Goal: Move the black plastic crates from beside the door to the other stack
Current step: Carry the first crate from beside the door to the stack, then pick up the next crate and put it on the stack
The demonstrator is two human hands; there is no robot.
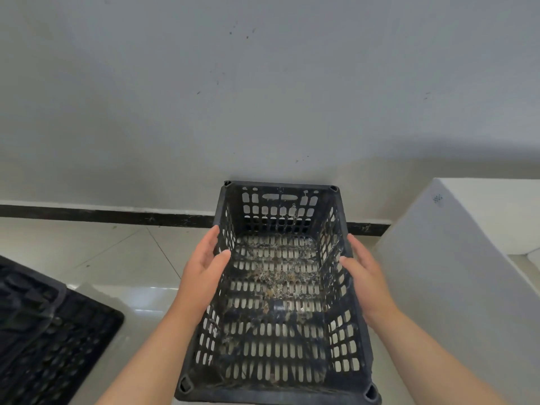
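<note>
A black plastic crate (277, 387) with slotted walls and a dirty, speckled bottom stands upright in the middle, its far end by the wall. My left hand (204, 267) is at the crate's left rim, fingers straight outside and thumb over the inside. My right hand (365, 273) mirrors it at the right rim. Both hands straddle the rim loosely, fingers apart and not clamped. Another black crate (49, 331) shows partly at the lower left.
A grey wall (263, 97) with a dark baseboard (102, 214) runs just behind the crate. A large white box (455, 273) stands close on the right. Glossy pale floor tiles (117, 258) lie between the two crates.
</note>
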